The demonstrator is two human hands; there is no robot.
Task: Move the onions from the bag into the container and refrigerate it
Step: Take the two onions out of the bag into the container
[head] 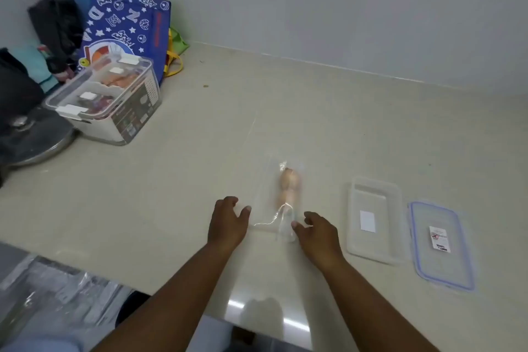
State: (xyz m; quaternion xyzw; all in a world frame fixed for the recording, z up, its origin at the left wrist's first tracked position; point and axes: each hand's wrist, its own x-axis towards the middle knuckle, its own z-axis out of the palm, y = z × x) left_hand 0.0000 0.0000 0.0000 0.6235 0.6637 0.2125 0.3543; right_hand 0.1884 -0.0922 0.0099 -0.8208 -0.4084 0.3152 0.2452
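A clear plastic bag (270, 203) lies flat on the pale counter, with pale brown onions (290, 187) inside it. My left hand (227, 223) hovers at the bag's near left corner, fingers spread, holding nothing. My right hand (317, 230) is at the bag's near right corner with fingers apart, its fingertips at the bag's edge. To the right stands an empty clear rectangular container (374, 220). Its blue-rimmed lid (441, 246) lies flat beside it, further right.
A lidded clear storage box (105, 100) with food sits at the back left, in front of a blue patterned bag (125, 26) and dark items. A round metal lid (37, 134) lies at the left edge. The counter's front edge (171, 294) runs below my arms.
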